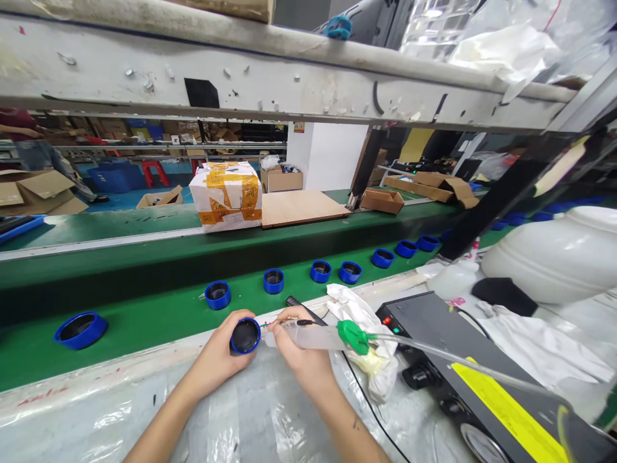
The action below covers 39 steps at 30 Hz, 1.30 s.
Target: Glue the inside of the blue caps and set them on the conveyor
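My left hand [222, 352] is wrapped round a blue ring-shaped part with a black inside [245, 335], tilted with its opening toward me. In my right hand [303, 350] is a clear dispensing syringe [321, 337] with a green cap [353, 337] and a hose at its back end. The syringe's tip points left, close to the rim of the held part; whether they touch I cannot tell. A thin dark tool [303, 322] also shows at my right fingers. More blue rings with black insides, such as one nearby ring [218, 295], sit on the green conveyor belt [159, 321].
On the right of the plastic-covered bench [231, 427] stand a grey dispenser box [463, 366], a white cloth [354, 302] and a large white jug [554, 257]. A taped carton [229, 196] sits beyond the belt. Overhead runs a white beam [289, 83]; a person [29, 141] is far left.
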Available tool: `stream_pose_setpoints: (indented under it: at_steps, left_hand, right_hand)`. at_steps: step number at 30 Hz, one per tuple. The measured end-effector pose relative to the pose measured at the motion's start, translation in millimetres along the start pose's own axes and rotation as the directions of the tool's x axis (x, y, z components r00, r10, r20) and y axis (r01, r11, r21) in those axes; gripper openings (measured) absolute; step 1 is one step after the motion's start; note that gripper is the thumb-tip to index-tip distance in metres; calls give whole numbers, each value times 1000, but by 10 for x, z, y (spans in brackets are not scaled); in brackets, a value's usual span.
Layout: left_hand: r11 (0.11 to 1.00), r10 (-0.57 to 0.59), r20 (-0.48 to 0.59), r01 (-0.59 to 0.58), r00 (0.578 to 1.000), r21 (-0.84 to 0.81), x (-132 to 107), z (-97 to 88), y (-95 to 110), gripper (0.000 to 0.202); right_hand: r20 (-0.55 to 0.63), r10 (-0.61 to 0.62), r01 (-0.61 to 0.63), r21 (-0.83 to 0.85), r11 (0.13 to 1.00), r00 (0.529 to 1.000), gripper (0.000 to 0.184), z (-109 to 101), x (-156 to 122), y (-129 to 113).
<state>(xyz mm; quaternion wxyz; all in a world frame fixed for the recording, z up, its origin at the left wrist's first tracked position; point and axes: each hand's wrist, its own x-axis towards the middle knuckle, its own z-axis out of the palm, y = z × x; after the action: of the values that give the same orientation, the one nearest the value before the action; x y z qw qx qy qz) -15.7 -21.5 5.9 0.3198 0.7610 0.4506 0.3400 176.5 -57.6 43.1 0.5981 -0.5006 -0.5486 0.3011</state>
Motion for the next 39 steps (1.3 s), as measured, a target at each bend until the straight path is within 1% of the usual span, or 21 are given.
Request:
stream_pose_setpoints:
  at_steps: [3, 5, 6, 7, 8, 9, 10, 11, 13, 16, 19, 21, 22, 23, 25, 26, 28, 31, 33, 35, 39]
  left_hand:
    - [998, -56, -108, 57, 993, 9, 24, -154, -25, 48]
    - [991, -115, -310, 131, 944, 31, 42, -340, -90, 51]
    - [980, -139, -455, 188, 880, 63, 49, -449, -142, 54]
    - [958, -154, -596, 268, 788, 106, 52, -560, -206, 57]
    - [920, -171, -692, 366, 701, 144, 51, -669, -283, 62]
    - [870, -203, -737, 464, 645, 166, 48, -768, -367, 68]
    - [808, -264, -748, 563, 609, 174, 43, -853, -456, 73]
    - [757, -332, -721, 628, 609, 182, 37, -921, -543, 77]
    - [701, -439, -659, 692, 611, 174, 26, -1000, -689, 85]
    - [697, -456, -619, 689, 639, 198, 14, -1014, -764, 89]
    - [668, -388, -630, 676, 673, 311, 7, -964, -633, 87]
    - [640, -262, -691, 657, 674, 398, 32, -885, -472, 78]
    - [651, -164, -705, 613, 690, 448, 64, -819, -385, 71]
    - [683, -59, -684, 529, 727, 503, 113, -732, -302, 64]
    - [765, 86, -501, 265, 861, 586, 258, -486, -161, 49]
    - [800, 110, -365, 136, 925, 585, 350, -335, -108, 45]
    - [852, 83, -211, 40, 974, 523, 552, -16, -42, 41]
    - [892, -45, -201, 130, 979, 432, 825, 345, -25, 35]
    - [898, -79, -215, 163, 973, 410, 926, 432, -37, 18]
    - [910, -75, -206, 152, 976, 386, 921, 405, -40, 7]
    - [942, -10, -165, 65, 986, 329, 618, 232, -18, 13]
  right_hand:
    - [-69, 51, -45, 78, 996, 996, 14, -63, 28, -38]
    - [-98, 66, -54, 119, 991, 993, 17, -101, 38, -62]
    - [-110, 69, -55, 130, 990, 992, 17, -113, 41, -71]
    - [-119, 70, -54, 136, 989, 990, 17, -122, 45, -78]
    - [-127, 72, -54, 137, 989, 989, 17, -126, 48, -83]
    - [-133, 73, -55, 135, 989, 988, 18, -126, 52, -85]
    - [-138, 75, -57, 131, 990, 988, 19, -125, 56, -85]
    - [-143, 76, -58, 126, 990, 987, 20, -123, 61, -82]
    - [-154, 81, -63, 119, 991, 985, 21, -123, 74, -68]
    - [-181, 96, -71, 136, 988, 979, 22, -142, 100, -31]
    - [-226, 140, -97, 191, 977, 964, 24, -177, 129, 2]
    - [-256, 182, -117, 249, 962, 949, 27, -203, 147, 14]
    - [-271, 201, -123, 277, 953, 941, 29, -216, 154, 19]
    - [-283, 217, -128, 301, 945, 934, 30, -228, 161, 23]
    - [-304, 236, -131, 328, 935, 923, 33, -249, 173, 36]
    - [-316, 241, -129, 335, 933, 918, 34, -258, 179, 45]
    - [-337, 243, -122, 341, 932, 910, 34, -277, 190, 67]
    - [-360, 240, -109, 347, 932, 902, 32, -303, 206, 101]
    - [-366, 248, -115, 347, 931, 897, 30, -314, 214, 116]
    - [-366, 259, -125, 353, 927, 894, 28, -317, 217, 123]
    - [-339, 265, -127, 379, 917, 903, 29, -298, 199, 112]
